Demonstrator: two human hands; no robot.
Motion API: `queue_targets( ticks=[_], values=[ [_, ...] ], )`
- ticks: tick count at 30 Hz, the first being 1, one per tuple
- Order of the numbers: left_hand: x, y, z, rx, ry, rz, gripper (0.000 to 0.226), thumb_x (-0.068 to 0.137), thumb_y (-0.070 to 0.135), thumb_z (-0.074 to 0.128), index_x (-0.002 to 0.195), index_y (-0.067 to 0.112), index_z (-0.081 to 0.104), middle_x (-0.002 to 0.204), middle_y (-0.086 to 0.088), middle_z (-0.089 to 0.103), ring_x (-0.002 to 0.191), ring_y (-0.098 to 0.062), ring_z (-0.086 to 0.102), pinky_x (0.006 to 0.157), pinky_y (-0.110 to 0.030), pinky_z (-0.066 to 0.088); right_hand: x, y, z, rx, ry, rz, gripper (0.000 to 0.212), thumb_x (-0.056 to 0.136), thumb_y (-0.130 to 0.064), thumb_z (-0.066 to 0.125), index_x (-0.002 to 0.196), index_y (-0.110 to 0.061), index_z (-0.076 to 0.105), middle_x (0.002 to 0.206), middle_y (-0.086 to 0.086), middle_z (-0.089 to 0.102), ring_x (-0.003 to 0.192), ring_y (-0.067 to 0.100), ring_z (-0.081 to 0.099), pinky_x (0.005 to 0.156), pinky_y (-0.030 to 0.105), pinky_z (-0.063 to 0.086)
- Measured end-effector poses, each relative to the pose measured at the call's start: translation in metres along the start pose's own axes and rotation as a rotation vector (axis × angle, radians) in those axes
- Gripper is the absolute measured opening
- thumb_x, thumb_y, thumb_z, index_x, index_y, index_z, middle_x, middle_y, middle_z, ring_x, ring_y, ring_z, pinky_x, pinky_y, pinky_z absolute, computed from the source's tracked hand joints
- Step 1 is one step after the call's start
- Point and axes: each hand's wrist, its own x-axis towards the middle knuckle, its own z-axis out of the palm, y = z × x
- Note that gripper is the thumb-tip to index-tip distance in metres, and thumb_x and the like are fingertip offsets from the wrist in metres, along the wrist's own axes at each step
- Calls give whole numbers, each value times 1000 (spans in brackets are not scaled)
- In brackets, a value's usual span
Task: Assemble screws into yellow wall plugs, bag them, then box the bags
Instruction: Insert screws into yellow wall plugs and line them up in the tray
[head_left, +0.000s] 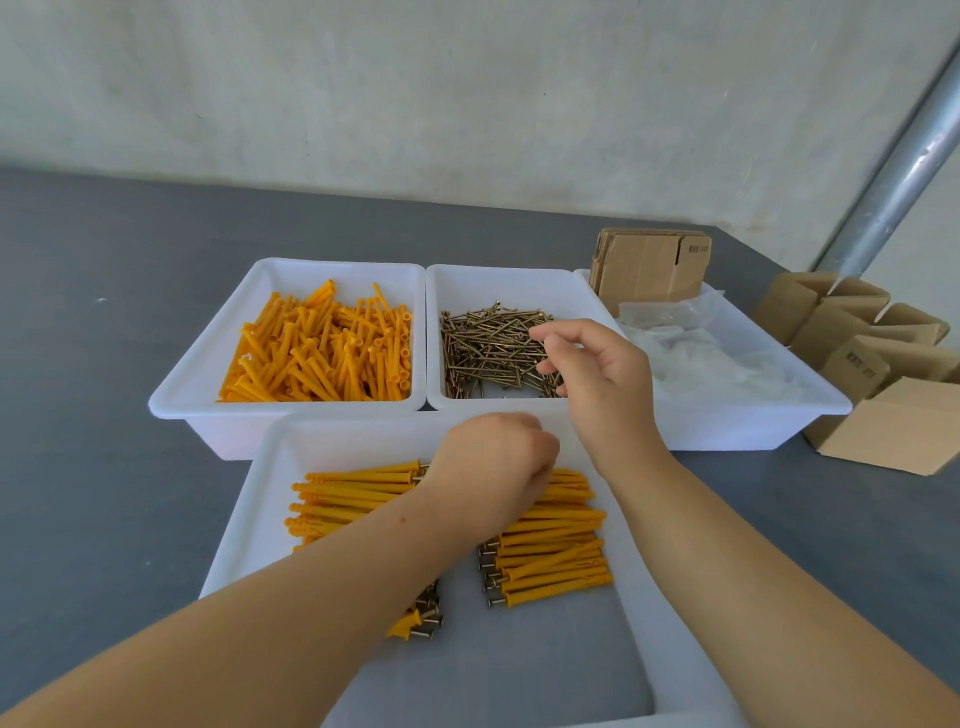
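Four white trays are seen on a gray table (130, 467). Three are set in a row at the back, and one is set in front, close to the person.

The back left tray (208, 374) is filled with a big heap of loose yellow plugs (322, 353), too many to be counted. The back middle tray (519, 283) is filled with a heap of brown screws (488, 348), also too many to be counted. In the back right tray (753, 421), a pile of clear bags (717, 364) is kept, with a stack of flat boxes (649, 270) stood up at its far end.

In the front tray (260, 519), finished plugs with screws (556, 551) are laid in two groups, one at the left and one at the right. Their number cannot be told, as some are hidden by the arm.

The left hand (493, 467) is held over the front tray, with its fingers curled down onto the finished plugs. What is held under them cannot be seen.

The right hand (602, 374) is held over the screws, with its fingers bent loosely. It cannot be told if a screw is pinched.

Several open cardboard boxes (883, 374) are grouped at the right of the table.
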Motion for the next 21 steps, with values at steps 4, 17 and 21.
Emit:
queue_targets(
  ticks=[4, 17, 21],
  values=[
    [2, -16, -19, -193, 388, -46, 14, 92, 18, 64, 84, 9, 71, 82, -2, 65, 76, -20, 60, 64, -39, 50, 1, 3, -1, -47, -4, 8, 25, 97, -13, 56, 101, -29, 74, 92, -25, 71, 84, 3, 67, 67, 11, 48],
    [-13, -102, -42, 63, -191, -960, 52, 102, 55, 25, 124, 27, 62, 127, -8, 59, 121, -33, 51, 102, -50, 35, 11, 3, 9, -226, -156, 133, 31, 98, -12, 54, 102, -38, 72, 95, -18, 70, 93, -1, 63, 72, 14, 45],
    [-11, -104, -40, 76, -231, -960, 63, 101, 58, 18, 113, 19, 65, 121, -9, 61, 121, -33, 49, 105, -50, 29, 26, 0, 12, -432, -308, 225, 28, 98, -11, 54, 116, -25, 70, 112, -9, 66, 107, 9, 58, 88, 25, 42]
  ],
)
